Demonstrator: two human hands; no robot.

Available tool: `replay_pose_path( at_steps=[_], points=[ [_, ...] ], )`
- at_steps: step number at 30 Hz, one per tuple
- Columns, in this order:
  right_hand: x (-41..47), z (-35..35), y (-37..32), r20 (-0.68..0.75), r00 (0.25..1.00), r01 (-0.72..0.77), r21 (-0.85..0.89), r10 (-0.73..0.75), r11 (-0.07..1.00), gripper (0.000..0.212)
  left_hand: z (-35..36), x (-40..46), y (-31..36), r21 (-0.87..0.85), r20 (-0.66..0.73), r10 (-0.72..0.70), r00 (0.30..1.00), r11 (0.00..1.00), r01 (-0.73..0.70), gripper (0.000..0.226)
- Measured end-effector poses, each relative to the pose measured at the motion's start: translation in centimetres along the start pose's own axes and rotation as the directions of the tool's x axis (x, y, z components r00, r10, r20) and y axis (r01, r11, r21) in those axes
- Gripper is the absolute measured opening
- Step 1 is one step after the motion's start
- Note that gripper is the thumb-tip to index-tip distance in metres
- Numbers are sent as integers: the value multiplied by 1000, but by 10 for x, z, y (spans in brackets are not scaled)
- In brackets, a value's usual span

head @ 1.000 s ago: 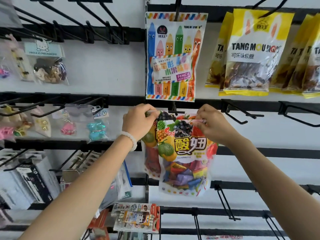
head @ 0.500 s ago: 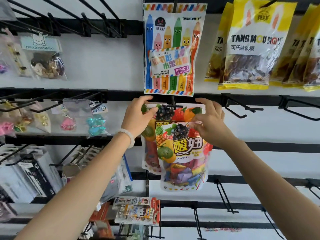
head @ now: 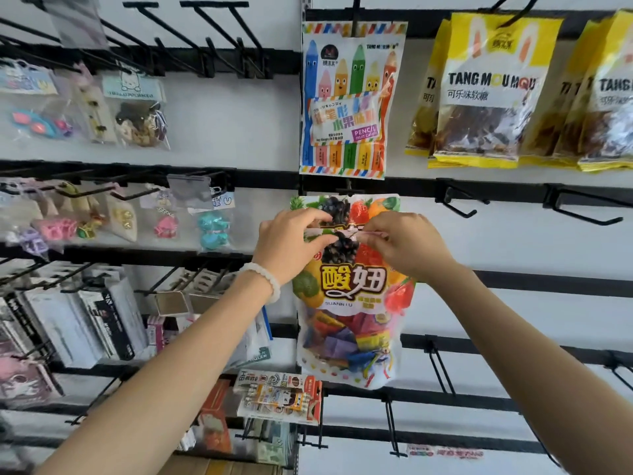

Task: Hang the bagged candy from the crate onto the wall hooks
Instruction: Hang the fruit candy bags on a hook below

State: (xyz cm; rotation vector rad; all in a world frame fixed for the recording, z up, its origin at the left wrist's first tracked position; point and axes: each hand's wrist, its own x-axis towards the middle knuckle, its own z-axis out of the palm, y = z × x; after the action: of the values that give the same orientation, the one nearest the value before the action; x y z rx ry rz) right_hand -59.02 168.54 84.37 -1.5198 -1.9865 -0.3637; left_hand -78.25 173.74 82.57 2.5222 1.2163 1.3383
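My two hands hold one fruit candy bag (head: 352,293) by its top edge, in front of the wall. My left hand (head: 291,245) pinches the left part of the top strip, and my right hand (head: 407,245) pinches the right part, with the fingers curled on it. On my left wrist is a white bead bracelet (head: 262,279).

Directly behind this bag hangs a second bag of the same kind (head: 346,205); only its top with printed grapes and strawberry shows above my fingers. It hangs under the black rail (head: 513,192), and I cannot tell whether my bag is already on the hook, because my fingers cover that place.

Above, a pencil fruit candy bag (head: 349,97) hangs from the upper rail. To its right hang yellow bags (head: 489,94) with dark candy inside, several side by side and overlapping. Right of my hands, two black hooks (head: 459,207) stand out from the rail with nothing on them.

On the left are small clear packets (head: 137,111) with hair accessories, and one row lower are more packets with pink and turquoise pieces (head: 212,228). Below them hang black and white boxes (head: 85,323). Under my bag, a flat pack of small stationery (head: 277,392) hangs on a lower hook.

The lower part of my bag is transparent, and inside it lie many wrapped candies in purple, red, yellow and blue.
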Motion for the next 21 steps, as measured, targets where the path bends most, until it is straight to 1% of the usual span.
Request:
replay_pose_path(
  at_steps=[3, 6, 9, 11, 13, 16, 20, 21],
  points=[
    [6, -6, -7, 13, 1000, -4, 31, 3, 1000, 27, -5, 5, -1, -133, -23, -65, 998, 989, 62, 11],
    [17, -17, -11, 12, 997, -83, 137, 82, 987, 28, -17, 15, 2, -214, -33, -114, 993, 971, 104, 7],
    [28, -25, -11, 0, 986, -160, 216, 164, 963, 19, -27, 28, 4, -154, -48, -114, 992, 982, 105, 9],
    [33, -27, -11, 9, 982, -185, 250, 189, 951, 18, -29, 35, 4, -114, -42, -122, 992, 987, 117, 9],
    [35, -26, -11, 24, 978, -203, 286, 205, 937, 17, -27, 39, 3, -125, -32, -134, 990, 984, 129, 10],
    [34, -23, -9, 22, 975, -220, 282, 223, 934, 15, -23, 42, 1, -151, -14, -141, 990, 979, 138, 12],
    [34, -18, -1, 16, 964, -260, 278, 267, 924, 14, -14, 44, -3, -135, -3, -123, 992, 983, 121, 10],
    [35, -15, -1, 23, 962, -270, 252, 274, 929, 16, -11, 44, -6, -128, 4, -130, 991, 983, 130, 10]
  ],
)
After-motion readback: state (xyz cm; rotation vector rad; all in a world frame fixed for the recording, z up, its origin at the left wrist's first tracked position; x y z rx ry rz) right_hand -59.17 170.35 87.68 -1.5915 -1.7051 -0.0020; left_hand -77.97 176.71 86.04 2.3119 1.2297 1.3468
